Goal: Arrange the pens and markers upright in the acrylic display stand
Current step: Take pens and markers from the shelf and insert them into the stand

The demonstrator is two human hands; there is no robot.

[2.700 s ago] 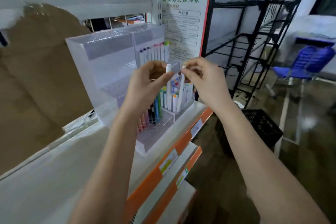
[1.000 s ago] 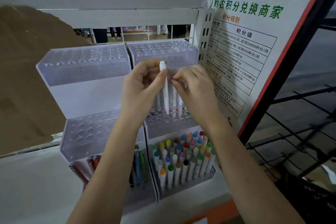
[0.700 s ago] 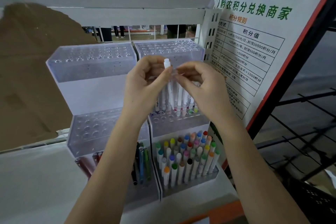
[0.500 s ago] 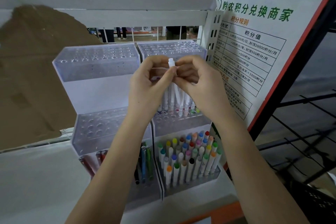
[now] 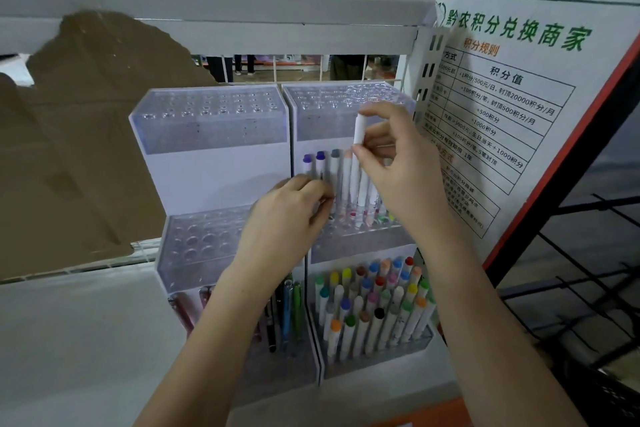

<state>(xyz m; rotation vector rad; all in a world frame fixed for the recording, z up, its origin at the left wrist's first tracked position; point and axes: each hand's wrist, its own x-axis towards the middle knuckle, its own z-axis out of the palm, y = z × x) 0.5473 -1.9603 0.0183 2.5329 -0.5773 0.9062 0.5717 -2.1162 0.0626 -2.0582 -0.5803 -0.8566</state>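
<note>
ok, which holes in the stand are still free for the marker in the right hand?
Free: both top tiers, and the left middle tier beside the left hand. Crowded: the right middle row behind the right hand holding the white marker, and the packed right bottom tier.

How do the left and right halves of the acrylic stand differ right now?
The right half has a marker row on its middle tier and a packed bottom tier; the left half has a bare middle tier and only a few pens below. Both top tiers hold nothing, and both are clear, stepped and drilled with holes.
</note>
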